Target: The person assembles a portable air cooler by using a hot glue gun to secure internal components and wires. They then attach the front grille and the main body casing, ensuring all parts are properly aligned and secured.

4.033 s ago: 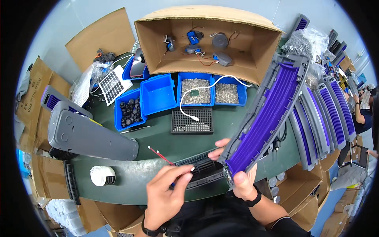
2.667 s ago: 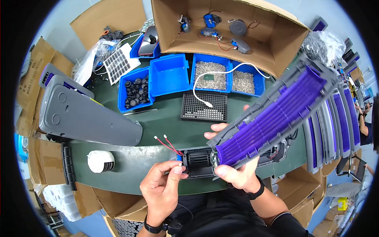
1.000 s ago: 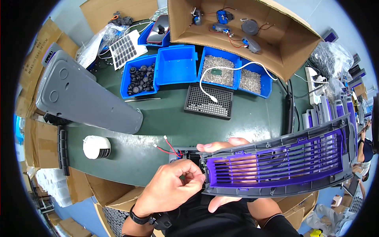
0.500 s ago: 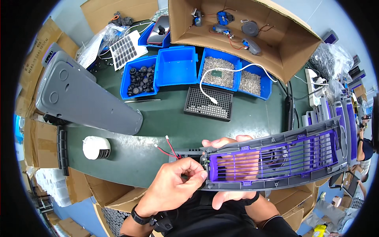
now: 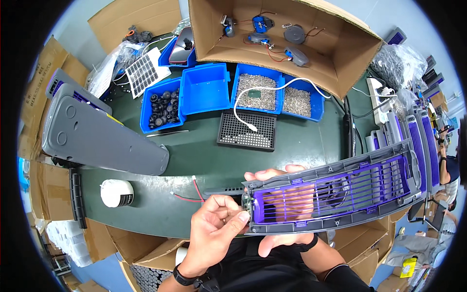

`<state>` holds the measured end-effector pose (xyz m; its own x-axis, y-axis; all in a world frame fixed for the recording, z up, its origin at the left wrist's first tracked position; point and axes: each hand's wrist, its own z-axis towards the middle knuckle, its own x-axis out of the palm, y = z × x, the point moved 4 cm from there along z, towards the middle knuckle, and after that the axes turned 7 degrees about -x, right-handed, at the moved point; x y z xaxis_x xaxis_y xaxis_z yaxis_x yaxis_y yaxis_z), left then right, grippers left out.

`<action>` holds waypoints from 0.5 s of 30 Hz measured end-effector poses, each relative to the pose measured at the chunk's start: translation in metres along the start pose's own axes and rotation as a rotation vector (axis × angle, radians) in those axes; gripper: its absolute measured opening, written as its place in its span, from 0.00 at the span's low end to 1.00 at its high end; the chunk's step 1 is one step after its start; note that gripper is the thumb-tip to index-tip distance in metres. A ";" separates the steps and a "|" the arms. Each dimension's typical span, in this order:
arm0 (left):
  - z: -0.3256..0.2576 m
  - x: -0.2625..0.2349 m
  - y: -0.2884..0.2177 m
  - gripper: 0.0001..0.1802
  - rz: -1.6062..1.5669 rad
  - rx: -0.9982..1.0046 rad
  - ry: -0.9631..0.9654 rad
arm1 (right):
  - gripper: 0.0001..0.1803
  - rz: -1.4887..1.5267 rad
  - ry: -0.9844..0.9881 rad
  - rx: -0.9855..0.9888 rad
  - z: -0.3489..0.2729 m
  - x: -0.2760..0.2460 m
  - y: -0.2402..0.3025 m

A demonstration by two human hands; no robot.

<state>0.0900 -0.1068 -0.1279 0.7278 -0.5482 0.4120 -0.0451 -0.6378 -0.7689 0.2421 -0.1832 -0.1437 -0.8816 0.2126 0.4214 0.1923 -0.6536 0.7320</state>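
Note:
My right hand (image 5: 291,202) supports a long grey panel with a purple slatted grille (image 5: 335,192) from beneath. Its fingers curl over the far edge and its thumb lies along the near one. At the panel's left end sits a small green circuit board (image 5: 247,207). My left hand (image 5: 216,226) is closed there, thumb and fingertips pinched at the board; the exact contact is partly hidden. Red and black wires with white plugs (image 5: 193,189) stick out beyond my left fingers. Behind the panel's left end, a dark slotted strip (image 5: 221,191) lies on the table.
A tall grey housing (image 5: 104,131) lies slanted at left, near a white tub (image 5: 116,193). Blue bins hold black round parts (image 5: 164,107) and screws (image 5: 258,92); another bin (image 5: 205,90) is bare. A cardboard box (image 5: 316,61) with motors and a black perforated tray (image 5: 245,130) stand behind.
The view has shifted slightly, so the bench items sit further left. My left fingers have loosened a little and shifted at the board; the wires now lie further from them.

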 end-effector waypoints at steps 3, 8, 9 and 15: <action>-0.001 0.002 0.001 0.12 -0.055 0.004 -0.022 | 0.76 -0.001 0.003 0.010 0.000 0.000 0.001; 0.001 0.000 0.006 0.17 -0.055 0.091 0.004 | 0.76 -0.031 -0.007 0.040 -0.002 0.001 0.001; 0.001 0.000 0.006 0.17 -0.056 0.094 0.002 | 0.76 -0.031 -0.017 0.056 -0.003 0.001 0.001; 0.000 0.001 0.000 0.17 -0.024 0.003 0.004 | 0.77 -0.074 0.017 0.039 0.001 -0.003 0.003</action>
<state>0.0904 -0.1075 -0.1278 0.7257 -0.5351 0.4325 -0.0255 -0.6491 -0.7603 0.2456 -0.1850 -0.1416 -0.9010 0.2472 0.3564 0.1425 -0.6075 0.7815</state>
